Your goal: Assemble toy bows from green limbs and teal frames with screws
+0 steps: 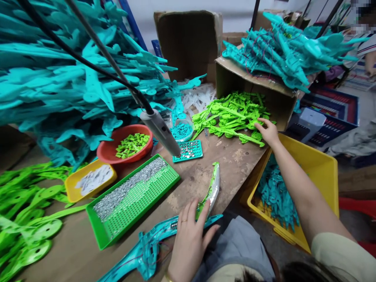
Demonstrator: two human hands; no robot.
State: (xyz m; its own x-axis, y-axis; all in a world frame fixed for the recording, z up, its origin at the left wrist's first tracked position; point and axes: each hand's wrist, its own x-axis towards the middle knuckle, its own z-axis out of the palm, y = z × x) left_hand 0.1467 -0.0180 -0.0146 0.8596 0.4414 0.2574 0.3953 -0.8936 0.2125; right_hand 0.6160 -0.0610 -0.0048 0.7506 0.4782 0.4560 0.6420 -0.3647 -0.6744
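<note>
My left hand (pixel 189 235) lies over the lower end of a curved green part with a clear or silvery strip (pixel 216 184), fingers stretched and thumb apart. Beneath and beside that hand is a long teal plastic part (pixel 145 246) with thin dark red wires and a small spring-like metal piece. What the palm covers is hidden. Reaching out to the right, my right hand (pixel 268 132) is at the edge of a heap of green plastic parts (pixel 232 113). Its thumb and forefinger are apart, and no part is plainly held between them.
A green basket of screws (pixel 138 207), a yellow tray of white pieces (pixel 91 182), a red bowl (pixel 126 147) and a teal tray (pixel 190 150) stand nearby. A grey screwdriver (pixel 161 131) hangs above. Teal parts (pixel 67 78) tower at left; a yellow bin (pixel 320 172) stands right.
</note>
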